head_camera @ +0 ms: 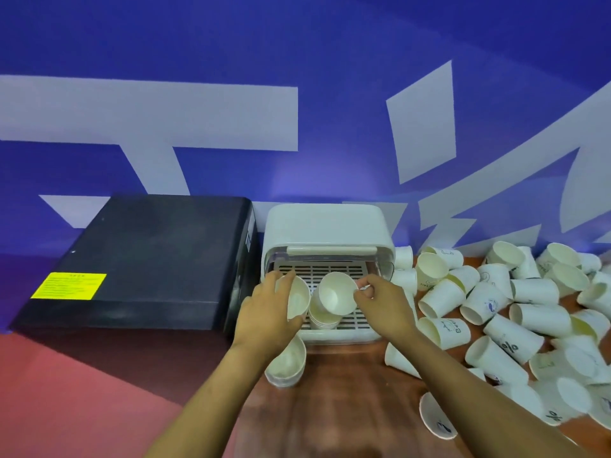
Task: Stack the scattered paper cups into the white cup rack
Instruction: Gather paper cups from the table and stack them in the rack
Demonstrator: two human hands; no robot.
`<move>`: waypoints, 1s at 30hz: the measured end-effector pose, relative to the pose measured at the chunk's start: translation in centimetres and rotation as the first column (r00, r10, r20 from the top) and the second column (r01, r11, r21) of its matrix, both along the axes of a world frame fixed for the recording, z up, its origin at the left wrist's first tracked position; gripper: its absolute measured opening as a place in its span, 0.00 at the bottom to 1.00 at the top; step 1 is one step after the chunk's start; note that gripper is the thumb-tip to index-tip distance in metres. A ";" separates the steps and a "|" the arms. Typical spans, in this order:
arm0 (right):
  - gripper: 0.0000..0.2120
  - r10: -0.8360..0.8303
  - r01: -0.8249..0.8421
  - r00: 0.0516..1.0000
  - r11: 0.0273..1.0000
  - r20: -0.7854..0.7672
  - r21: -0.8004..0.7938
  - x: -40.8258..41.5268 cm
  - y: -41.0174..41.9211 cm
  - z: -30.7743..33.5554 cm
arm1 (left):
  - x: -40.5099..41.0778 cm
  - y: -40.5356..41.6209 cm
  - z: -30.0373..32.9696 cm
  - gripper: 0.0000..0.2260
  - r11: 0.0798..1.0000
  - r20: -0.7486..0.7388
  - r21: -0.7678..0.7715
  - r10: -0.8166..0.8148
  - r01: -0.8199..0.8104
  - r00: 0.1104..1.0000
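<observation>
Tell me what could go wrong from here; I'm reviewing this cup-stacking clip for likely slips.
1. The right hand pinches only the rim of a tilted cup above the stack in the rack; it may jam crooked or slip.
2. The left hand holds another cup close beside it, so the two could collide.
3. The short stack on the table sits just under the left wrist and could be knocked over.
</observation>
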State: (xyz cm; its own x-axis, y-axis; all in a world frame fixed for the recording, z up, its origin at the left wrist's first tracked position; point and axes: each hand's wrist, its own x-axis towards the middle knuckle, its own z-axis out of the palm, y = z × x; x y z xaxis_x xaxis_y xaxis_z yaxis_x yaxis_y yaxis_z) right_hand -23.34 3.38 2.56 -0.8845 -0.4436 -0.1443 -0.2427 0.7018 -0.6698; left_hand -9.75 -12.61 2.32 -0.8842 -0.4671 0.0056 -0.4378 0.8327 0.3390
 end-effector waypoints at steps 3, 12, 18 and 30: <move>0.07 0.008 -0.009 1.000 1.000 0.021 0.017 -0.6 -0.8 -1.0 | -0.4 -0.3 -0.8 0.32 1.000 0.030 0.002 0.006 -0.006 1.000; 0.12 0.052 -0.058 0.995 0.996 0.079 0.073 -1.6 -1.6 -3.4 | -1.9 -1.4 -2.6 0.32 0.999 0.176 0.046 0.014 -0.023 0.984; 0.14 0.086 -0.095 0.992 0.991 0.096 0.098 -1.6 -1.8 -4.6 | -2.5 -1.9 -3.8 0.34 0.998 0.282 0.061 0.005 -0.023 0.960; 0.16 0.155 -0.180 0.974 0.972 0.166 0.152 -1.6 -0.9 -5.9 | -2.7 -2.2 -4.6 0.33 0.991 0.334 0.127 -0.011 -0.034 0.943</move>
State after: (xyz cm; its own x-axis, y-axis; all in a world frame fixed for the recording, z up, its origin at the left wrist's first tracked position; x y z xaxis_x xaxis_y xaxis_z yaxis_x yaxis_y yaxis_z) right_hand -24.92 2.45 -3.35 -0.7617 -0.5425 -0.3543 -0.2708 0.7633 -0.5865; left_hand -12.45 -14.78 -2.25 -0.8196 -0.4545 -0.3489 -0.5533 0.7858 0.2762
